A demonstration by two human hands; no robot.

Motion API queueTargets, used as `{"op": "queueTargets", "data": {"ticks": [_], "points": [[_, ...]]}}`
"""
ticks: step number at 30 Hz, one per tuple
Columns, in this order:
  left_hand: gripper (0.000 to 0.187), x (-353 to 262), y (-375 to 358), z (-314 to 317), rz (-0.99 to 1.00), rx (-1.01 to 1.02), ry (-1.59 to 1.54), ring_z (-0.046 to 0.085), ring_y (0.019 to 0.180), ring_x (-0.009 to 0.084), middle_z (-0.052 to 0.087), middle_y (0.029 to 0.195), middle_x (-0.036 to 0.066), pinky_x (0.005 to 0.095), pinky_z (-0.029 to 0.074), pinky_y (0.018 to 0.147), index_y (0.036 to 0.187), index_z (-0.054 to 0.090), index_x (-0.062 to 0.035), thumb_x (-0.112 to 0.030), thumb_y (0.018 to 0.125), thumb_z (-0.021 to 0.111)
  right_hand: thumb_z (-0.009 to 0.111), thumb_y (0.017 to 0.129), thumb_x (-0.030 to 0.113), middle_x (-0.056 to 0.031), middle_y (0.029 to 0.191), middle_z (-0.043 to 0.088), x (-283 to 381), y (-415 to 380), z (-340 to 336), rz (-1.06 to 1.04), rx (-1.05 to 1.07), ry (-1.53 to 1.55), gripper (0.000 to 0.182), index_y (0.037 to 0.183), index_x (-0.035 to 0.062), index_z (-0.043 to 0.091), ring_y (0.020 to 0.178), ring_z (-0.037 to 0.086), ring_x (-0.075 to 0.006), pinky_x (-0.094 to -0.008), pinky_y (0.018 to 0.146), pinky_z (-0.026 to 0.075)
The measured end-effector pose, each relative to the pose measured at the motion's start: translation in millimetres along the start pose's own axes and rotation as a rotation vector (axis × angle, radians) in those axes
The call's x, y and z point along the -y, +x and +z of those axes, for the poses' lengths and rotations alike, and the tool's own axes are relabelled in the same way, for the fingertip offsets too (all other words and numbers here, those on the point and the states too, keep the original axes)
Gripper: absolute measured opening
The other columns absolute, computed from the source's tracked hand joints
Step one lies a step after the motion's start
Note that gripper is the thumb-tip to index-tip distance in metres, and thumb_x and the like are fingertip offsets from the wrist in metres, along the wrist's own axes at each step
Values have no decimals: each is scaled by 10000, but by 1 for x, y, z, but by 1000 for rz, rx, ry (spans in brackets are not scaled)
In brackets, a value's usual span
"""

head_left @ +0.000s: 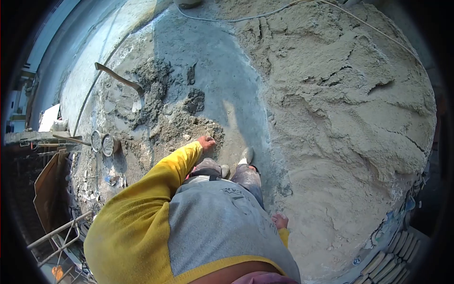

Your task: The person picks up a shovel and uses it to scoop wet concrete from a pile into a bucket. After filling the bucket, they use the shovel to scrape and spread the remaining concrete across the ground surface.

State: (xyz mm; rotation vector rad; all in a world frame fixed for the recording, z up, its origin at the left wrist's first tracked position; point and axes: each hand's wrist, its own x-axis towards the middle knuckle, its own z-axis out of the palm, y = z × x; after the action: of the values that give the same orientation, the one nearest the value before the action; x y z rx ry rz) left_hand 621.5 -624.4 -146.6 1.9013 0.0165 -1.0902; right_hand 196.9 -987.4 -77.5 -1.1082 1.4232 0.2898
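Note:
My left hand (206, 143), at the end of a yellow sleeve, hangs in front of me at left with its fingers curled in. Nothing shows in it. Below and beyond it lies a heap of wet, crumbly grey mortar (158, 90). A hoe (118, 78) rests in that heap, its handle pointing up and left, apart from my hand. Low by my right side hangs my right hand (280, 220), fingers bent and no object visible in them. It is nearest to the large pile of sandy dry mix (345, 118).
Two buckets (104, 143) stand at left near a long-handled tool (71, 140). A hose (236, 20) crosses the top. Boards (47, 189) and a metal frame (59, 236) sit at lower left. Stacked sacks or bricks (390, 258) lie at lower right.

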Motion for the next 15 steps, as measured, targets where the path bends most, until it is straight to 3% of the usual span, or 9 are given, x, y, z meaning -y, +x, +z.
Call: {"op": "queueTargets", "data": {"ticks": [1, 5, 6, 8, 9, 11, 15], "points": [[356, -5, 9, -5, -14, -31, -39, 615, 772, 224, 645, 825, 133, 327, 478, 712, 947, 633, -19, -320, 763, 582, 545, 776, 80, -119, 777, 606, 17, 18, 4, 83, 46, 37, 274, 1039, 4, 549, 581, 584, -208, -303, 469, 442], [339, -2, 5, -22, -103, -137, -223, 614, 700, 219, 641, 778, 120, 337, 482, 672, 940, 634, -19, -304, 763, 585, 507, 817, 128, -110, 777, 608, 92, 84, 16, 69, 164, -279, 251, 1043, 26, 544, 602, 592, -204, -303, 480, 450], [318, -28, -17, -30, -202, -194, 69, 623, 722, 218, 654, 795, 122, 344, 484, 692, 930, 653, -35, -288, 752, 584, 498, 827, 140, -108, 777, 608, 119, 99, 22, 38, 183, -345, 246, 1044, 32, 543, 608, 594, -202, -302, 483, 452], [315, 28, -14, -29, -282, -201, 118, 638, 804, 228, 670, 844, 125, 339, 490, 745, 913, 679, -76, -312, 726, 585, 480, 847, 164, -103, 778, 609, 176, 125, 35, -5, 208, -461, 240, 1046, 43, 541, 619, 598, -200, -302, 489, 456], [330, -2, -42, -29, -308, -197, 92, 636, 809, 225, 668, 837, 126, 331, 490, 739, 906, 682, -87, -344, 717, 597, 470, 858, 176, -101, 778, 609, 210, 137, 46, -21, 217, -510, 238, 1046, 48, 539, 624, 600, -199, -302, 491, 459], [412, 55, -43, -15, -257, -195, -63, 626, 775, 208, 668, 842, 108, 329, 493, 720, 908, 669, -46, -416, 735, 616, 452, 878, 199, -97, 778, 610, 283, 158, 67, -47, 214, -565, 237, 1048, 59, 537, 635, 604, -196, -301, 497, 463], [430, 38, -46, -6, -412, -181, -194, 589, 843, 221, 630, 918, 104, 367, 454, 759, 971, 619, -69, -436, 749, 592, 432, 896, 225, -88, 781, 598, 422, 220, 112, -197, 215, -482, 232, 1056, 80, 516, 588, 588, -174, -289, 439, 439]]}}
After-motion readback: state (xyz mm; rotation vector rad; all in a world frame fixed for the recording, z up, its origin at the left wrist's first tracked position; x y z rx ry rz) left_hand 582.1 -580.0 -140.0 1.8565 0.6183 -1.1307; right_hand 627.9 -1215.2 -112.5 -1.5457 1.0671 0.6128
